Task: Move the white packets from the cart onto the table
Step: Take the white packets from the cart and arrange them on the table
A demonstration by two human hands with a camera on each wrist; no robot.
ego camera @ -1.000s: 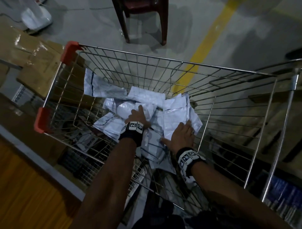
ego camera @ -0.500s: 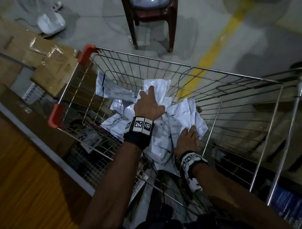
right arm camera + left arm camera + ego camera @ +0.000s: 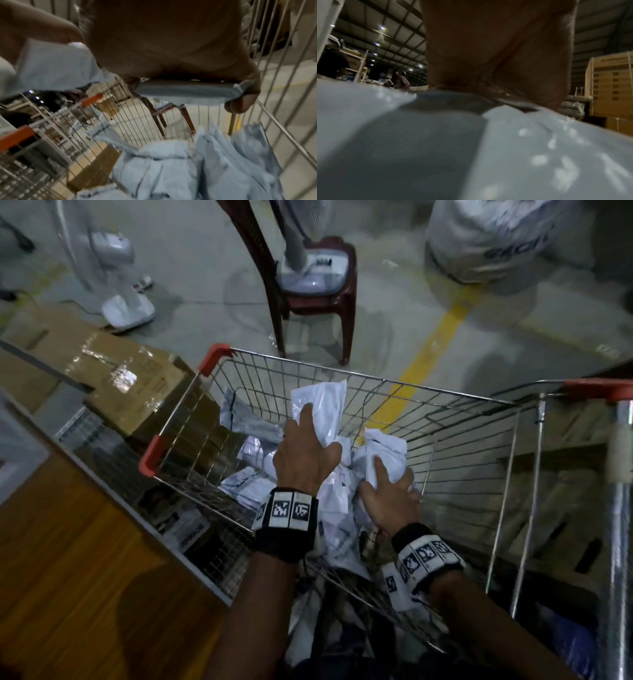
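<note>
A wire cart (image 3: 455,398) with orange corner guards holds a heap of white packets (image 3: 251,455). My left hand (image 3: 308,450) grips a white packet (image 3: 322,402) and holds it up above the heap; that packet (image 3: 539,148) fills the left wrist view under the palm. My right hand (image 3: 387,494) grips another white packet (image 3: 387,453) beside it, with the forefinger laid along it. In the right wrist view this packet (image 3: 185,92) is pinched between palm and curled fingers, with loose packets (image 3: 188,169) lying below in the cart. The wooden table (image 3: 68,577) is at the lower left.
Taped cardboard boxes (image 3: 113,374) lie left of the cart. A dark red chair (image 3: 308,299) with a fan base on it stands beyond the cart, a white fan stand (image 3: 116,282) at the far left, a big white sack (image 3: 496,237) at the far right. A yellow floor line (image 3: 431,344) runs ahead.
Both hands have risen from the heap, each bringing a packet up with it. The left hand's packet now stands above the cart's far rim. The view has tilted up, showing more floor.
</note>
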